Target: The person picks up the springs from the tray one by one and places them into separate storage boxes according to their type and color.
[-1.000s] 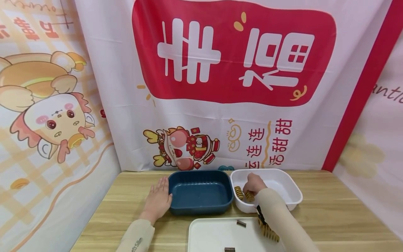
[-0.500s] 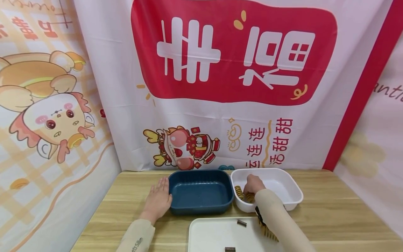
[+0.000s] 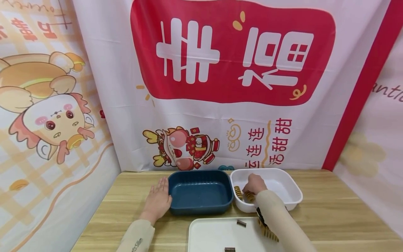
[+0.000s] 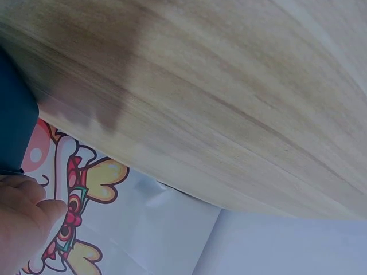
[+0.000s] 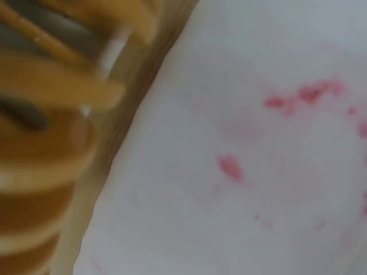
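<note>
Inside the white bin [image 3: 288,185], at its left end, my right hand [image 3: 255,184] reaches down with bent fingers and pinches a yellow-brown coil spring [image 3: 250,197]. A second yellow-brown spring [image 3: 238,192] lies beside it along the bin's left wall. My fingertips are partly hidden behind the hand. My left hand [image 3: 157,202] lies with extended fingers against the left side of the dark blue bin [image 3: 201,193]. In the left wrist view, part of the left hand [image 4: 23,220] shows below that bin's edge. Large yellow coils [image 5: 34,166] fill the right wrist view's left side, blurred.
A cream tray [image 3: 207,232] lies in front of the bins. It carries a small dark spring [image 3: 241,223], another dark spring [image 3: 230,249] at the frame's bottom edge, and larger yellow springs [image 3: 269,232] partly under the right forearm. A printed cloth [image 3: 233,112] hangs behind the table.
Almost nothing differs. The right hand shifts slightly within the white bin, and the spring under its fingers tilts a little. The left hand stays in place.
</note>
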A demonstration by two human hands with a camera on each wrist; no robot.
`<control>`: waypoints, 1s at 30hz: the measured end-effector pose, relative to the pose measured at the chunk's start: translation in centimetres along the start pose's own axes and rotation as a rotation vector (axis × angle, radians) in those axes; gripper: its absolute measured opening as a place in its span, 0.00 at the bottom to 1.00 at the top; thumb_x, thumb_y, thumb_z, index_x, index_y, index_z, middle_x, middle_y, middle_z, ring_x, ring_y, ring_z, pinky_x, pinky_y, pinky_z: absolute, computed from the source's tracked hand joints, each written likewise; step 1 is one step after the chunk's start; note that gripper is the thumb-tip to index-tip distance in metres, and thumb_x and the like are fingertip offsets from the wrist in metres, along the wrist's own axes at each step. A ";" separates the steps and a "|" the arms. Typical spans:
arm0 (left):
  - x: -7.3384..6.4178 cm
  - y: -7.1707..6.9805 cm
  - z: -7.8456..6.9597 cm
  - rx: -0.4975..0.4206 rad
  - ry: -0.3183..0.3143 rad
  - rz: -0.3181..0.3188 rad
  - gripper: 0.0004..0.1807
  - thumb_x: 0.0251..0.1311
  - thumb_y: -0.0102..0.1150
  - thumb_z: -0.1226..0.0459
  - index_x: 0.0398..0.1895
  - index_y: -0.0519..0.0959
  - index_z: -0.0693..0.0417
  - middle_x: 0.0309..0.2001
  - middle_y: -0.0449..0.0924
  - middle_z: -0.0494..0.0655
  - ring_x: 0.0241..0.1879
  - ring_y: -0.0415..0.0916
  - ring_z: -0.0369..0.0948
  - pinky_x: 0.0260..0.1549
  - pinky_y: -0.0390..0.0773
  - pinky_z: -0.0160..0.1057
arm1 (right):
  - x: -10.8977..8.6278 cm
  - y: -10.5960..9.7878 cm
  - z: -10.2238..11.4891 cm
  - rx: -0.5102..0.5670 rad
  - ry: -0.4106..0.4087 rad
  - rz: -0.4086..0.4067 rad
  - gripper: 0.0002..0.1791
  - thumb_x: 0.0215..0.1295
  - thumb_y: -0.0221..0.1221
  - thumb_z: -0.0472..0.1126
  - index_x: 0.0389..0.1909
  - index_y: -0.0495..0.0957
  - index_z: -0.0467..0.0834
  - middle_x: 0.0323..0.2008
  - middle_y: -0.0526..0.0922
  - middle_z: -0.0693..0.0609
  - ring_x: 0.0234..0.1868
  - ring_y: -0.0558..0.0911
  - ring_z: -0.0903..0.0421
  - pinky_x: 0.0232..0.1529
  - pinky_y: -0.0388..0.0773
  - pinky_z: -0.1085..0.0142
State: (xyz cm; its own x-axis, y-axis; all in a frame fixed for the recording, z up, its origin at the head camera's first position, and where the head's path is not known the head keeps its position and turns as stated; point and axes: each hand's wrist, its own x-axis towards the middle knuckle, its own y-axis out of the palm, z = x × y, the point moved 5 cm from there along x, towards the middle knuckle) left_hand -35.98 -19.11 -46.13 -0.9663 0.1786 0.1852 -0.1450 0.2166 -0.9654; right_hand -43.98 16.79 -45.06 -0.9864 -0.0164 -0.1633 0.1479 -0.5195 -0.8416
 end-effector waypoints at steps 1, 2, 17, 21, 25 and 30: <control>0.0 0.0 0.0 0.000 0.000 0.001 0.34 0.67 0.45 0.60 0.69 0.53 0.75 0.70 0.51 0.67 0.71 0.46 0.58 0.66 0.48 0.59 | -0.1 -0.1 0.0 -0.003 -0.008 -0.007 0.15 0.46 0.69 0.33 0.33 0.75 0.31 0.26 0.77 0.45 0.29 0.75 0.51 0.36 0.77 0.58; 0.0 0.0 0.0 0.000 -0.001 0.002 0.34 0.67 0.45 0.60 0.69 0.53 0.75 0.70 0.51 0.67 0.71 0.46 0.58 0.66 0.48 0.59 | -0.1 -0.1 0.0 -0.003 -0.015 -0.013 0.15 0.46 0.69 0.33 0.32 0.75 0.32 0.26 0.76 0.45 0.28 0.74 0.51 0.34 0.76 0.59; -0.1 -0.4 -0.1 0.001 0.002 0.000 0.34 0.67 0.45 0.60 0.68 0.53 0.76 0.70 0.52 0.68 0.71 0.47 0.59 0.66 0.49 0.60 | -0.2 -1.2 0.4 0.098 -0.042 -0.063 0.11 0.45 0.71 0.36 0.18 0.77 0.37 0.18 0.79 0.45 0.18 0.76 0.55 0.22 0.76 0.67; -0.1 -0.3 0.0 0.004 0.001 0.008 0.34 0.67 0.45 0.60 0.69 0.54 0.75 0.70 0.52 0.68 0.71 0.47 0.59 0.66 0.49 0.60 | -0.6 -1.0 0.8 0.194 -0.033 -0.047 0.13 0.47 0.71 0.36 0.15 0.76 0.38 0.17 0.79 0.43 0.19 0.78 0.54 0.24 0.80 0.65; -0.1 -0.1 0.0 -0.001 0.000 0.010 0.34 0.67 0.45 0.60 0.69 0.54 0.75 0.70 0.52 0.68 0.71 0.46 0.58 0.66 0.48 0.60 | -1.1 -0.8 1.2 0.304 -0.027 -0.029 0.13 0.50 0.70 0.38 0.17 0.77 0.36 0.17 0.79 0.46 0.18 0.78 0.55 0.25 0.81 0.64; 0.0 0.0 0.1 -0.008 0.002 0.005 0.34 0.67 0.45 0.60 0.68 0.54 0.76 0.70 0.52 0.68 0.71 0.46 0.59 0.66 0.48 0.60 | -2.4 -0.8 2.3 0.508 -0.046 0.064 0.14 0.55 0.68 0.39 0.31 0.81 0.29 0.25 0.84 0.42 0.26 0.84 0.50 0.34 0.83 0.59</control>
State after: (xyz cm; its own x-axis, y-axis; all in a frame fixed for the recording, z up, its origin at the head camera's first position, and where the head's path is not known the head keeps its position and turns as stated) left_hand -36.01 -19.24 -46.11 -0.9666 0.1819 0.1808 -0.1385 0.2230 -0.9649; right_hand -41.86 15.30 -42.79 -0.9803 -0.0931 -0.1740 0.1660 -0.8656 -0.4724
